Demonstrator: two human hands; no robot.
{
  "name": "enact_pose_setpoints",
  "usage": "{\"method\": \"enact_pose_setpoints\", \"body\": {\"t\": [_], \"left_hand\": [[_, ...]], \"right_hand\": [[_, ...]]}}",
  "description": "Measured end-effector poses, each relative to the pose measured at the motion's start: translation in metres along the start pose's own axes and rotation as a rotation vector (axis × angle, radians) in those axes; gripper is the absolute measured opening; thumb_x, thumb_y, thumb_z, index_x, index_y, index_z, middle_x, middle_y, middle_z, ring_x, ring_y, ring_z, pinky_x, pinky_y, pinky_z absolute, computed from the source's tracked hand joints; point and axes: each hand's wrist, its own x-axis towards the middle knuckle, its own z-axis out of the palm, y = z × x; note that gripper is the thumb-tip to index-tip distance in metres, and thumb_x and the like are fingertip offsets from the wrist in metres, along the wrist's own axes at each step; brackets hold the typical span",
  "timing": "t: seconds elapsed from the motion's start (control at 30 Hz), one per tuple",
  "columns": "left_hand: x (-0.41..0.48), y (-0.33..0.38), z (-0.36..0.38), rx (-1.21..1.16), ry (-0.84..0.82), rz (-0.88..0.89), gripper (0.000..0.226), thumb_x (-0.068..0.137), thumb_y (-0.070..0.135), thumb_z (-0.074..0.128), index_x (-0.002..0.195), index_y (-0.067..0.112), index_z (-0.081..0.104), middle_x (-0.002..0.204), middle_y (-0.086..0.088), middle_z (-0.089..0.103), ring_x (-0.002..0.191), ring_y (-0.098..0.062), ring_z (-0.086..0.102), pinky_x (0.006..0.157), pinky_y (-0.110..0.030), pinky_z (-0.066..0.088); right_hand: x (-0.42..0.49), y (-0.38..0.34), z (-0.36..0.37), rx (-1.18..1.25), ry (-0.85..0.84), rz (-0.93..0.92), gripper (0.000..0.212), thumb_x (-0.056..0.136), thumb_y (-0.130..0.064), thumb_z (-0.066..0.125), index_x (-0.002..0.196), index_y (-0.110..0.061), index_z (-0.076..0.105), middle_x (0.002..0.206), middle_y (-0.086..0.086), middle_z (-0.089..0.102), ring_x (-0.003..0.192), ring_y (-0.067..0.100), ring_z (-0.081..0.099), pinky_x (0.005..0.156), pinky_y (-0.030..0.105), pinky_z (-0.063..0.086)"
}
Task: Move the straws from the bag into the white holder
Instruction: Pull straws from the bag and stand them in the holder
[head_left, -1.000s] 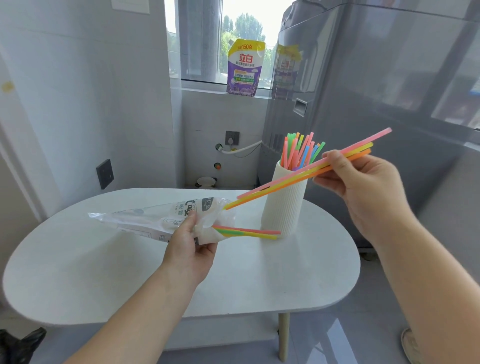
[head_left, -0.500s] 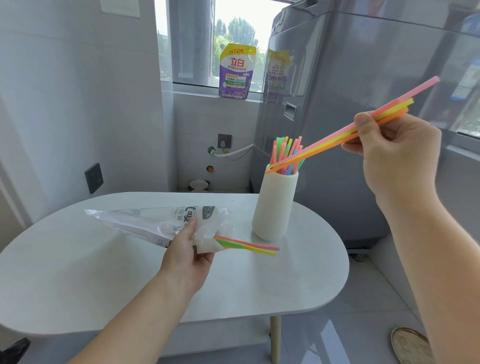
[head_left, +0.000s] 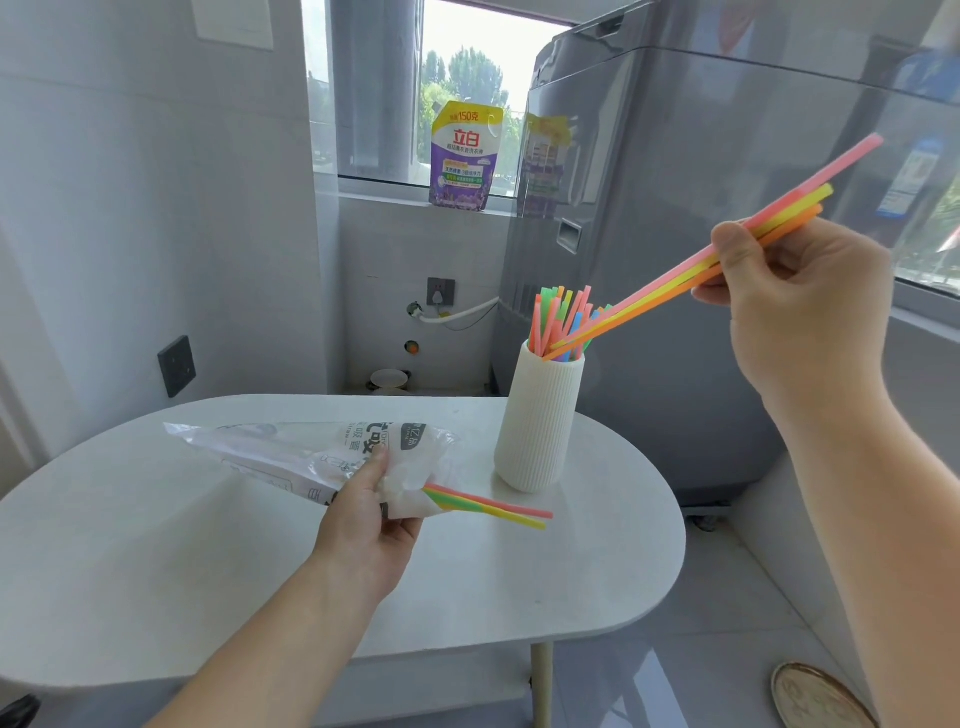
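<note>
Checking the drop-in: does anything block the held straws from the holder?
Only the standing straws crowd the mouth of the holder; the held straws, pinched by the right hand, have tips at the rim among them. Nothing else intervenes.

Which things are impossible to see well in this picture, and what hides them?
Head view only.
Number of straws left in the bag: crumpled plastic and the left hand cover them.
Lower tips of the three straws in the right hand: hidden at the white holder rim.
Round plate: cut by the bottom edge.
</note>
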Motion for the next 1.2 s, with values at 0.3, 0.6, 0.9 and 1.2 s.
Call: {"method": "enact_pose_setpoints", "body": {"t": [0.3, 0.6, 0.9, 1.2], "left_hand": [[0.001, 0.002, 0.0, 0.002, 0.007, -0.003, 0.033, 0.095, 0.017, 0.071, 0.127, 0.019, 0.062, 0.097, -0.001, 0.082, 0.083, -0.016, 0.079, 0.053, -0.031, 0.063], [0.001, 0.002, -0.001, 0.002, 0.016, -0.01, 0.031, 0.095, 0.018, 0.071, 0.124, 0.02, 0.063, 0.097, -0.001, 0.082, 0.083, -0.017, 0.079, 0.051, -0.03, 0.062], [0.0, 0.003, -0.002, 0.009, 0.009, -0.001, 0.032, 0.095, 0.017, 0.07, 0.126, 0.018, 0.063, 0.096, -0.002, 0.082, 0.081, -0.016, 0.079, 0.051, -0.029, 0.061], [-0.001, 0.004, -0.002, -0.002, 0.006, 0.003, 0.035, 0.096, 0.017, 0.07, 0.13, 0.018, 0.062, 0.097, -0.002, 0.082, 0.082, -0.016, 0.079, 0.051, -0.029, 0.061]], "right_hand": [[0.016, 0.004, 0.014, -0.021, -0.028, 0.009, 0.019, 0.096, -0.029, 0.064, 0.079, -0.023, 0.07, 0.074, -0.008, 0.073, 0.068, 0.012, 0.075, 0.071, 0.025, 0.061], [0.033, 0.002, 0.024, -0.118, -0.096, 0.043, 0.018, 0.097, -0.029, 0.065, 0.081, -0.022, 0.07, 0.073, -0.007, 0.071, 0.069, 0.013, 0.075, 0.071, 0.028, 0.063], [0.042, 0.001, 0.043, -0.187, -0.167, 0.078, 0.019, 0.098, -0.027, 0.065, 0.086, -0.014, 0.073, 0.079, 0.006, 0.075, 0.07, 0.019, 0.075, 0.055, 0.015, 0.054], [0.061, 0.003, 0.071, -0.265, -0.247, 0.106, 0.025, 0.096, -0.029, 0.068, 0.082, -0.009, 0.073, 0.077, 0.005, 0.074, 0.067, 0.024, 0.076, 0.067, 0.034, 0.064]]}}
